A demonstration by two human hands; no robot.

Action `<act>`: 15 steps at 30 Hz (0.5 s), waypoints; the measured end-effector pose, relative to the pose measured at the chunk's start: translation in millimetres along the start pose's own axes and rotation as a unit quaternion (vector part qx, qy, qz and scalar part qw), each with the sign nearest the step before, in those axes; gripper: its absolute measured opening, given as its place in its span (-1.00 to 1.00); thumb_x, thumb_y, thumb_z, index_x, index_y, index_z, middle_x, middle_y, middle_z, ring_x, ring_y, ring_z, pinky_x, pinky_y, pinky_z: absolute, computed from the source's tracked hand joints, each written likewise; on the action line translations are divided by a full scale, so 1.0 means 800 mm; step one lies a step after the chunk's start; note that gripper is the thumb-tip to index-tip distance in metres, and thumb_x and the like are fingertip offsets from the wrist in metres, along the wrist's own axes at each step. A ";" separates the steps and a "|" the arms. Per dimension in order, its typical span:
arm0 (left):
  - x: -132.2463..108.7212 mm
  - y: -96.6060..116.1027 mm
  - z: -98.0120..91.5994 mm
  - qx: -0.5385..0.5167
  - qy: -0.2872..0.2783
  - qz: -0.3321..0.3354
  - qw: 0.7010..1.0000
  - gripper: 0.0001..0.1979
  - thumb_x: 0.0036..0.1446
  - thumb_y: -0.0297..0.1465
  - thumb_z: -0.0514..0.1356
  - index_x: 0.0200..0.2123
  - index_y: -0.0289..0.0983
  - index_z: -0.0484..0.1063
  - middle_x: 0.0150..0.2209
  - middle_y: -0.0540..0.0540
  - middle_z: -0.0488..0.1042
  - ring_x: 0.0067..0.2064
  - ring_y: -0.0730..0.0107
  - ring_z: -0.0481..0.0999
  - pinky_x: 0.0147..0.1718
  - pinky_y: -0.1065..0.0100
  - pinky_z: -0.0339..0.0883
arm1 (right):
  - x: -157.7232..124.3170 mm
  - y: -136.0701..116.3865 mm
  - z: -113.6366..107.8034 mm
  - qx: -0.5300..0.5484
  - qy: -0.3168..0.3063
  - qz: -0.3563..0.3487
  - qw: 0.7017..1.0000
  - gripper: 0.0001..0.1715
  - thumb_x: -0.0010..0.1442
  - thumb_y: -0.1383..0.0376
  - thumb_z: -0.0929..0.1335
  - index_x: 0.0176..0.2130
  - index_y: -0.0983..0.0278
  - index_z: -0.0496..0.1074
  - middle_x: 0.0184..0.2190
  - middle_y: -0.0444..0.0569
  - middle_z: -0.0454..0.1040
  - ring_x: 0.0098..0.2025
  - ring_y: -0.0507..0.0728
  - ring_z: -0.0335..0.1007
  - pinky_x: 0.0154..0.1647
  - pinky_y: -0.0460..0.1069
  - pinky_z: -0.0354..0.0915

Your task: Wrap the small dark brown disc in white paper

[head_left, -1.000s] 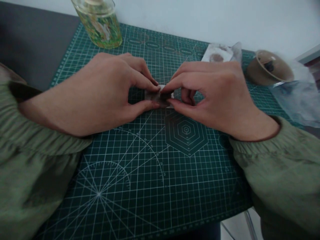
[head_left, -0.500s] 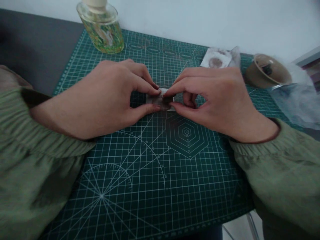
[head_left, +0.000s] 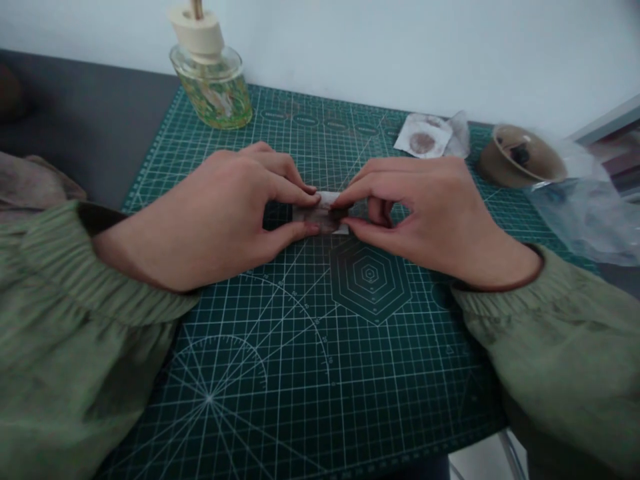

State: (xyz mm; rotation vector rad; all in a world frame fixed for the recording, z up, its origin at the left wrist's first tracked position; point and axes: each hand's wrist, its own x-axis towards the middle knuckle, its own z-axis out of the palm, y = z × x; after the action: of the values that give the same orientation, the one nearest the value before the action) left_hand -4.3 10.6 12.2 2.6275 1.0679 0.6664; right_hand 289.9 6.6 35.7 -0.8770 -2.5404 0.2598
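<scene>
Between my two hands, low over the green cutting mat [head_left: 280,333], is a small folded piece of brown-stained white paper [head_left: 327,199]; what it may contain cannot be made out. My left hand [head_left: 220,213] pinches its left part, thumb at the near edge and fingers at the far edge. The thumb and forefinger of my right hand [head_left: 430,213] close on its right part, where the tips meet a dark brown patch. These fingertips hide some of the paper.
A glass bottle [head_left: 215,100] with yellow-green liquid and a cream cap stands at the back left. At the back right lie a white square with a round brown stain [head_left: 423,141], a brown bowl [head_left: 505,160] holding something dark, and a clear plastic bag [head_left: 575,213]. Crumpled cloth [head_left: 35,183] is at the left.
The view has tilted up slightly, so everything sits lower and more of the bottle's cap shows. Both hands keep their pinch on the paper, with barely any finger movement.
</scene>
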 end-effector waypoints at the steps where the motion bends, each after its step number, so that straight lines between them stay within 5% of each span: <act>1: -0.001 0.000 0.000 0.000 -0.002 -0.002 1.000 -0.69 0.60 -0.04 0.49 0.22 0.01 0.91 0.14 -0.13 0.85 0.20 -0.14 0.79 0.38 -0.08 0.68 | 0.000 0.000 0.000 -0.001 0.003 -0.002 1.000 -0.79 0.54 0.42 0.54 0.04 0.17 0.81 -0.10 -0.03 0.83 -0.20 0.19 0.72 -0.05 0.10 0.57; 11: -0.001 0.000 0.000 -0.039 -0.003 -0.011 0.999 -0.79 0.57 -0.17 0.55 0.18 0.06 0.91 0.11 -0.04 0.85 0.29 -0.15 0.77 0.43 -0.13 0.65 | -0.001 0.004 0.004 0.000 0.012 -0.030 0.999 -0.77 0.55 0.44 0.51 0.04 0.19 0.80 -0.03 -0.01 0.84 -0.14 0.19 0.73 0.00 0.09 0.57; 15: -0.003 -0.003 0.001 -0.064 0.014 -0.014 0.998 -0.76 0.53 -0.05 0.59 0.14 0.07 0.92 0.08 -0.05 0.86 0.25 -0.19 0.79 0.43 -0.20 0.66 | -0.003 0.006 0.004 0.013 0.002 -0.034 0.999 -0.78 0.55 0.43 0.51 0.03 0.18 0.79 -0.09 -0.02 0.81 -0.13 0.22 0.74 -0.01 0.09 0.57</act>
State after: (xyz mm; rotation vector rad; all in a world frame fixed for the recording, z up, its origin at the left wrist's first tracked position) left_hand -6.4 10.7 10.0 2.4971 1.0322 0.7432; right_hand 293.0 8.9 30.4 -0.7783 -2.5516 0.2689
